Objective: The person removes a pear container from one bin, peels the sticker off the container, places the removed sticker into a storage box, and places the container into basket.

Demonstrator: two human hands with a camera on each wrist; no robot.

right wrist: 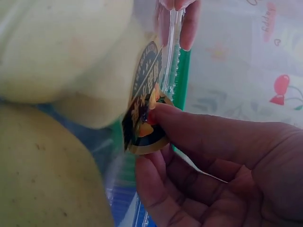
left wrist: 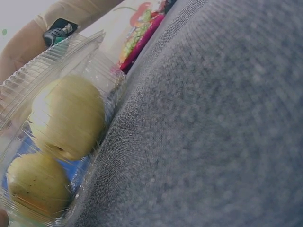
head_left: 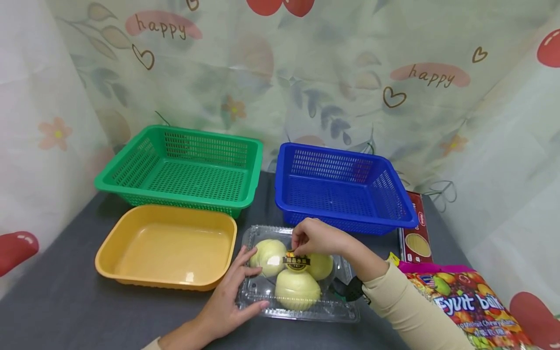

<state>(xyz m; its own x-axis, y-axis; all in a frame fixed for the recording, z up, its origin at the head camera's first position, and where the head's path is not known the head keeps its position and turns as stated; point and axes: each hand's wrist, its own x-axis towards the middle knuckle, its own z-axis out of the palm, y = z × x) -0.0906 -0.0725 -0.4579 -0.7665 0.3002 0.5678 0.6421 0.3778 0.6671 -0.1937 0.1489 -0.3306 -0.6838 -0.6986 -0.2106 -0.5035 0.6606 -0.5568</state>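
A clear plastic clamshell box [head_left: 321,311] holds three round pale yellow fruits [head_left: 298,290] that look like pears. On its lid is a black and gold round sticker [head_left: 297,262] with fruit pictures. My right hand [head_left: 321,236] pinches the sticker's far edge between thumb and fingers; the right wrist view shows this edge of the sticker [right wrist: 147,127] bent away from the plastic. Spread along the box's left side, my left hand [head_left: 229,296] touches it with fairly straight fingers. In the left wrist view only a fingertip [left wrist: 4,218] shows at the lower left.
A yellow tray [head_left: 175,284] stands left of the box, with a green basket [head_left: 188,201] behind it. Beyond the box is a blue basket [head_left: 345,223]. To the right lie a red carton [head_left: 417,233] and a colourful candy bag [head_left: 472,306], partly behind my right forearm.
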